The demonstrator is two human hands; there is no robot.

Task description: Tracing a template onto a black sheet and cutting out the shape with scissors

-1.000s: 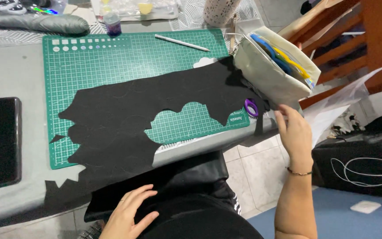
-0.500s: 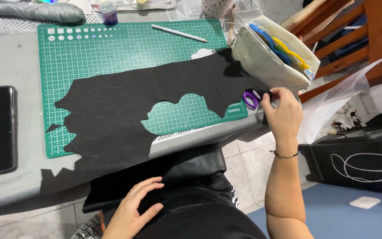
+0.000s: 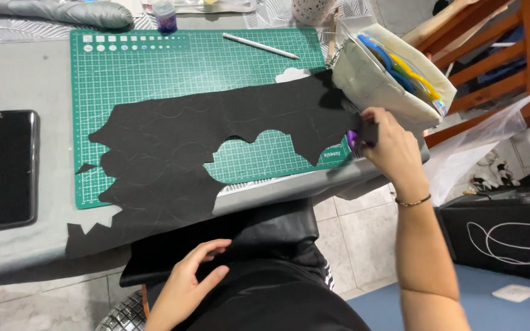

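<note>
The right hand (image 3: 394, 147) is closing its grip on one purple tool (image 3: 352, 140) at the desk's (image 3: 26, 79) right edge, beside one black fabric sheet (image 3: 197, 147) lying across one green mat (image 3: 179, 61). The left hand (image 3: 185, 288) is resting open on the lap, gripping nothing; one phone (image 3: 1, 168) is lying near the desk's left edge.

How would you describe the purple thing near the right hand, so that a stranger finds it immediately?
Start at the green cutting mat on the grey table. Follow the black fabric to the mat's right corner, where the right hand closes on a small purple object. Nothing else at that corner is purple.
</note>
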